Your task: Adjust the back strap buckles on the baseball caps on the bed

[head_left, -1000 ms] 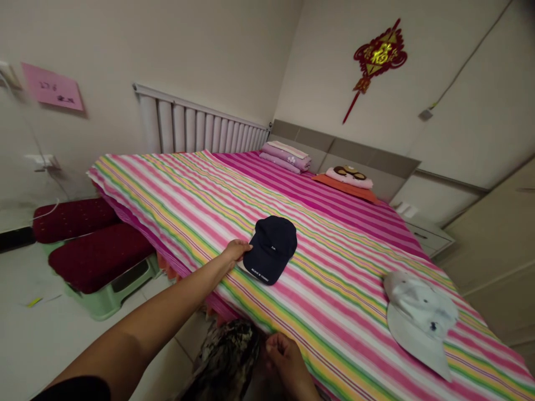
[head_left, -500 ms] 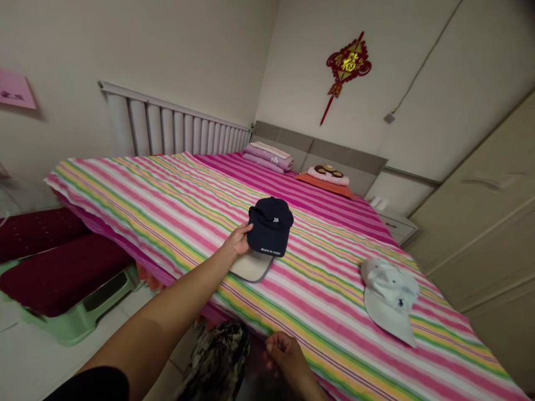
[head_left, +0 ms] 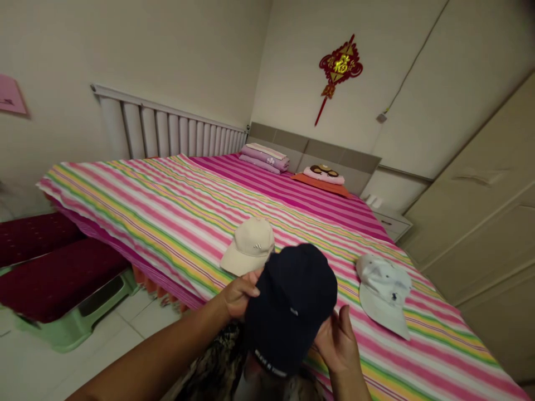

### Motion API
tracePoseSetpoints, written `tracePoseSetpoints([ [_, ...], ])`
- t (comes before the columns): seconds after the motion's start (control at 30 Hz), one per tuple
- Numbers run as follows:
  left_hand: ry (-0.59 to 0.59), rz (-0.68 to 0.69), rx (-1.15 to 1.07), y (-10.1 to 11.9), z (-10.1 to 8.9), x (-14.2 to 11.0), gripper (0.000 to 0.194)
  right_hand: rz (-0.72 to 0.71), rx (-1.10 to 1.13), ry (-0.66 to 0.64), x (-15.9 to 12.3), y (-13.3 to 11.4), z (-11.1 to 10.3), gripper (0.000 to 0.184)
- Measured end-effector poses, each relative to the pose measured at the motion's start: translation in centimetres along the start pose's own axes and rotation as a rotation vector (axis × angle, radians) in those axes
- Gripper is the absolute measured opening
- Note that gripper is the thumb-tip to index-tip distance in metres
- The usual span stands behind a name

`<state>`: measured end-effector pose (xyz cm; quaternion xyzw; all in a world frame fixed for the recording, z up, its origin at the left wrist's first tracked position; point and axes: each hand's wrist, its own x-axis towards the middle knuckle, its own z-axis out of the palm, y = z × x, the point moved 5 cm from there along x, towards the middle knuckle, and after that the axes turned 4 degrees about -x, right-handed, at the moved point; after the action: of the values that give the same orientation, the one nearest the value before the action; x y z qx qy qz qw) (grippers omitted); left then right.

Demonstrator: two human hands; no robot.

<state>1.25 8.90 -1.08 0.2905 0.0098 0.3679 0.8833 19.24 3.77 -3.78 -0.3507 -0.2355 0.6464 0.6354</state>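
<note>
A navy baseball cap [head_left: 295,289] hangs in front of me over the bed's near edge, its brim with white lettering pointing down towards me. My left hand [head_left: 244,292] grips the cap's left side, thumb on top. At the cap's right side is my right hand [head_left: 338,340], its thumb raised away from the fabric and its fingertips partly hidden behind the cap. Just beyond, a beige baseball cap [head_left: 251,242] rests on the striped bedspread, brim to the left. Further right lies a white baseball cap [head_left: 384,292] with a small dark logo.
The bed [head_left: 137,206] has folded purple bedding [head_left: 264,159] and a pink-and-orange pile [head_left: 322,177] near its headboard [head_left: 338,156]. Dark red-topped stools [head_left: 71,275] stand left of it. A radiator [head_left: 167,128] lines the wall; a wardrobe [head_left: 493,223] is at right.
My left hand has brought the navy cap towards me and to the right, uncovering the beige cap. My right hand has risen to the navy cap's side, and its thumb has spread.
</note>
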Motion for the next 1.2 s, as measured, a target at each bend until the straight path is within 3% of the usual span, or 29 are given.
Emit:
tracePoseSetpoints([
  [0.13,0.013,-0.046,-0.038,-1.4,-0.2,-0.7,0.052,0.056,0.012,0.05,-0.3,0.6,-1.6,0.024],
  [0.33,-0.058,-0.108,-0.097,-1.6,0.8,-1.1,0.047,-0.065,0.028,0.105,-1.1,-0.7,-2.0,0.024],
  [0.53,-0.101,-0.097,-0.132,-2.0,1.6,-1.8,0.034,-0.138,0.076,0.26,-2.2,-2.3,-2.5,0.029],
  [0.8,0.002,-0.229,-0.188,-2.6,1.4,-2.1,0.039,-0.059,0.036,0.152,-3.0,-1.7,-2.1,0.059],
  [0.9,0.029,-0.236,-0.152,-2.5,1.5,-1.7,0.031,-0.009,0.045,0.191,-3.4,-1.3,-3.8,0.044],
  [1.03,-0.041,-0.112,-0.095,-1.6,2.4,-1.2,0.038,-0.164,-0.003,0.173,-4.1,-2.2,-5.5,0.023],
  [1.2,-0.063,-0.049,-0.065,-1.3,2.7,-1.0,0.036,-0.132,-0.066,-0.015,-6.0,-3.3,-2.4,0.024],
])
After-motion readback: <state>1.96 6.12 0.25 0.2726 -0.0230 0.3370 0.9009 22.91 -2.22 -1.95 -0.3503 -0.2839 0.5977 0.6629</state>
